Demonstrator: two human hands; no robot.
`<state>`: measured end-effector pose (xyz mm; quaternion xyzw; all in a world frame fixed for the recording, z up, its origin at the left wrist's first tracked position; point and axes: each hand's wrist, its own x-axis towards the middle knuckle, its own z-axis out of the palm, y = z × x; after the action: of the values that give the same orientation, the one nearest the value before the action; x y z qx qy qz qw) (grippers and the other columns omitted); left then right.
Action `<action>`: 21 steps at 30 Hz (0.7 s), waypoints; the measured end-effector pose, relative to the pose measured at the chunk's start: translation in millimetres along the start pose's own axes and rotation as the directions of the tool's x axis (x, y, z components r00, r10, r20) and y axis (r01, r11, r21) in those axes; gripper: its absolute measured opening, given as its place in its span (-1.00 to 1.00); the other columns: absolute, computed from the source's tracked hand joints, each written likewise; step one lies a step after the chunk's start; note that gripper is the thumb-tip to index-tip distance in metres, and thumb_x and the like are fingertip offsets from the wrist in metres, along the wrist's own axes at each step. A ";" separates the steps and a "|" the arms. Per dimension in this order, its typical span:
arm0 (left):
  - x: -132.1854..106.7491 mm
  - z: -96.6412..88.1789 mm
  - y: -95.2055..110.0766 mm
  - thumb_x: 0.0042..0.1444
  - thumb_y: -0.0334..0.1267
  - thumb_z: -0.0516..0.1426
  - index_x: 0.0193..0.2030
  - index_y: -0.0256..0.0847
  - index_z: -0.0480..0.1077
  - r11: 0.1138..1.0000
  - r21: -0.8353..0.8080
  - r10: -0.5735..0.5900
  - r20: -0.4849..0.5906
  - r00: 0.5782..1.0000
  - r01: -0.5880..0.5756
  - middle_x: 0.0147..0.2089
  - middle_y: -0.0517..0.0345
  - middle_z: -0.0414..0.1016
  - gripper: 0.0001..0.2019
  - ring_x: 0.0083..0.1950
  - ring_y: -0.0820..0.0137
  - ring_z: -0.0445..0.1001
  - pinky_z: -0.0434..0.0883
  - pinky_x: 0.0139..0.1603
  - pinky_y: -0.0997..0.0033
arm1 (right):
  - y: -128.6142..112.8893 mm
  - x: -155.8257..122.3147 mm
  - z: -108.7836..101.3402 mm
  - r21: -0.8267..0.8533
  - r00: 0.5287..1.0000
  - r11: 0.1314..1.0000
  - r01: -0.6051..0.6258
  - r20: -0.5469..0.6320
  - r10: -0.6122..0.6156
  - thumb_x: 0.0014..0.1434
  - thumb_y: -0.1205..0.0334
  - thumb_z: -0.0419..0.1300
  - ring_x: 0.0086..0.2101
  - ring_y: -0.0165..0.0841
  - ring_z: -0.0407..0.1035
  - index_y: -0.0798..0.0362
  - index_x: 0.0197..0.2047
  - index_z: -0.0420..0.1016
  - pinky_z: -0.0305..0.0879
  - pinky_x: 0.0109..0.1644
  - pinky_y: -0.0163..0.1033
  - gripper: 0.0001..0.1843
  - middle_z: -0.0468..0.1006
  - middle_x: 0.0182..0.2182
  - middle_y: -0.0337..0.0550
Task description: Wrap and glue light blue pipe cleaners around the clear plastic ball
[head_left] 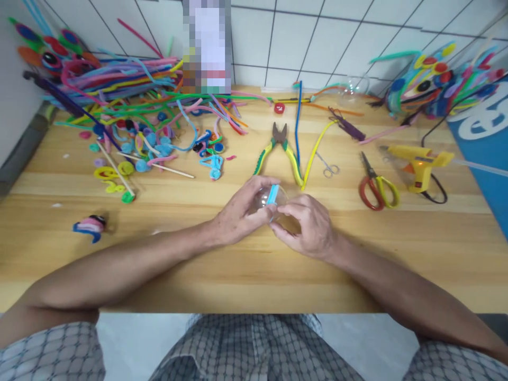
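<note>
Near the middle of the table, my left hand (245,209) is closed around a clear ball (282,197), thumb in front and fingers over the top. A light blue strip (272,194) that looks like pipe cleaner runs across the ball's surface. My right hand (311,225) is at the ball's lower right, thumb and forefinger bent in against it. Those fingertips partly hide the strip's lower end. Just beyond my hands lie pliers (280,135) with green and yellow handles, jaws pointing away, and a yellow pipe cleaner (315,148).
A heap of pipe cleaners (123,79) and small coiled pieces (154,143) fills the left. Red-and-yellow scissors (375,188), small scissors (330,169) and a yellow glue gun (420,161) lie right. Colourful figures (420,87) stand back right, beside another clear ball (353,87). A tiled wall (301,39) rises behind.
</note>
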<state>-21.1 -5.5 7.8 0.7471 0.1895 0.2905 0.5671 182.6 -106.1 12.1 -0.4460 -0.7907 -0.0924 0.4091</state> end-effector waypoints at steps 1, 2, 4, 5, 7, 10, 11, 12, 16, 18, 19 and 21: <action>0.2 0.3 -0.2 0.51 0.07 0.25 0.40 -0.11 0.40 1.000 -0.002 -0.001 -0.006 1.000 0.001 0.17 -0.06 0.55 -0.52 0.20 0.17 0.52 0.52 0.26 0.11 | 0.4 -0.1 0.0 -0.001 1.000 1.000 0.003 0.001 -0.003 0.36 0.31 0.42 -0.26 -0.19 0.60 -0.04 0.20 0.43 0.53 -0.26 -0.08 -0.59 0.71 -0.21 -0.13; 0.4 0.7 -0.4 0.50 0.08 0.25 0.39 -0.10 0.41 1.000 -0.004 -0.002 -0.011 1.000 0.002 0.15 -0.05 0.56 -0.52 0.18 0.17 0.53 0.52 0.25 0.11 | 0.8 -0.3 -0.1 -0.003 1.000 1.000 0.006 0.002 -0.006 0.35 0.31 0.42 -0.27 -0.19 0.60 -0.03 0.20 0.44 0.53 -0.26 -0.08 -0.58 0.71 -0.22 -0.14; 0.8 1.6 -0.8 0.48 0.10 0.26 0.38 -0.09 0.42 1.000 0.001 0.000 -0.021 1.000 0.000 0.12 -0.03 0.57 -0.51 0.15 0.18 0.53 0.53 0.23 0.11 | 1.4 -0.8 -0.2 0.001 1.000 1.000 0.007 0.007 -0.007 0.35 0.32 0.42 -0.30 -0.19 0.59 -0.01 0.22 0.45 0.53 -0.28 -0.08 -0.57 0.72 -0.23 -0.14; 1.1 1.9 -0.9 0.48 0.10 0.26 0.37 -0.09 0.43 1.000 0.010 0.004 -0.025 1.000 -0.004 0.11 -0.02 0.57 -0.52 0.14 0.18 0.53 0.53 0.24 0.10 | 1.6 -1.1 0.0 0.005 1.000 1.000 0.005 0.006 -0.005 0.35 0.32 0.42 -0.30 -0.20 0.59 -0.01 0.22 0.45 0.53 -0.28 -0.08 -0.56 0.72 -0.23 -0.13; 1.7 2.3 -0.9 0.48 0.09 0.26 0.37 -0.10 0.43 0.999 0.032 0.020 -0.030 0.999 -0.019 0.12 -0.03 0.58 -0.52 0.15 0.17 0.54 0.53 0.28 0.08 | 1.8 -1.4 0.5 0.011 1.000 1.000 -0.002 -0.003 0.002 0.35 0.33 0.43 -0.31 -0.20 0.59 -0.01 0.22 0.46 0.53 -0.29 -0.08 -0.56 0.73 -0.22 -0.13; 2.6 1.8 -0.7 0.51 0.06 0.23 0.38 -0.13 0.42 0.998 0.061 0.034 -0.028 0.999 -0.032 0.19 -0.08 0.58 -0.54 0.20 0.17 0.56 0.51 0.36 0.04 | 1.4 -0.3 1.0 0.009 1.000 1.000 0.018 -0.022 -0.018 0.36 0.32 0.44 -0.32 -0.22 0.59 -0.03 0.15 0.49 0.52 -0.29 -0.09 -0.64 0.71 -0.25 -0.16; 2.9 1.5 -0.7 0.51 0.04 0.22 0.38 -0.13 0.41 0.997 0.066 0.034 -0.026 0.999 -0.032 0.20 -0.08 0.58 -0.55 0.21 0.17 0.56 0.51 0.37 0.03 | 1.1 0.6 0.8 0.001 0.999 0.999 0.039 -0.022 -0.039 0.37 0.32 0.44 -0.33 -0.23 0.58 -0.04 0.10 0.50 0.52 -0.29 -0.09 -0.69 0.70 -0.27 -0.18; 3.2 1.1 -0.8 0.52 0.03 0.21 0.37 -0.12 0.41 0.997 0.069 0.033 -0.025 0.999 -0.032 0.20 -0.08 0.58 -0.56 0.21 0.17 0.56 0.52 0.36 0.02 | 0.7 1.7 0.5 -0.012 0.998 0.998 0.065 -0.019 -0.065 0.38 0.34 0.43 -0.34 -0.25 0.56 -0.04 0.04 0.50 0.51 -0.29 -0.10 -0.74 0.69 -0.29 -0.19; 4.2 0.0 -0.9 0.50 0.05 0.23 0.35 -0.09 0.42 0.997 0.072 0.034 -0.028 0.999 -0.032 0.18 -0.06 0.59 -0.57 0.19 0.16 0.56 0.54 0.33 0.01 | -0.9 6.5 -1.5 -0.063 0.992 0.990 0.127 0.002 -0.127 0.41 0.40 0.39 -0.38 -0.29 0.49 -0.07 -0.09 0.48 0.46 -0.32 -0.12 -0.79 0.63 -0.35 -0.25; 4.1 -0.1 -0.7 0.50 0.06 0.23 0.35 -0.10 0.43 0.997 0.075 0.036 -0.029 0.999 -0.033 0.17 -0.06 0.60 -0.56 0.18 0.16 0.56 0.55 0.32 0.02 | -1.2 7.9 -1.9 -0.068 0.991 0.989 0.131 0.007 -0.131 0.41 0.41 0.39 -0.39 -0.31 0.47 -0.09 -0.10 0.48 0.42 -0.32 -0.13 -0.78 0.61 -0.36 -0.27; 3.9 -0.1 -0.6 0.50 0.06 0.22 0.35 -0.10 0.43 0.996 0.076 0.037 -0.030 0.999 -0.035 0.17 -0.06 0.60 -0.56 0.18 0.17 0.57 0.55 0.31 0.04 | -1.4 8.3 -1.9 -0.070 0.991 0.989 0.134 0.008 -0.133 0.40 0.42 0.39 -0.39 -0.31 0.46 -0.10 -0.11 0.48 0.40 -0.31 -0.13 -0.77 0.60 -0.37 -0.29; 3.1 -0.1 -0.6 0.50 0.05 0.22 0.36 -0.11 0.43 0.996 0.082 0.050 -0.035 0.998 -0.047 0.18 -0.06 0.60 -0.56 0.19 0.17 0.57 0.55 0.32 0.07 | -1.6 8.4 -1.8 -0.077 0.989 0.986 0.146 0.009 -0.146 0.39 0.45 0.38 -0.39 -0.32 0.44 -0.10 -0.11 0.48 0.38 -0.31 -0.13 -0.76 0.59 -0.38 -0.29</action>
<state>-18.8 -3.4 8.0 0.7683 0.1932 0.3098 0.5257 180.1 -102.7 19.8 -0.4026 -0.8177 -0.1519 0.3823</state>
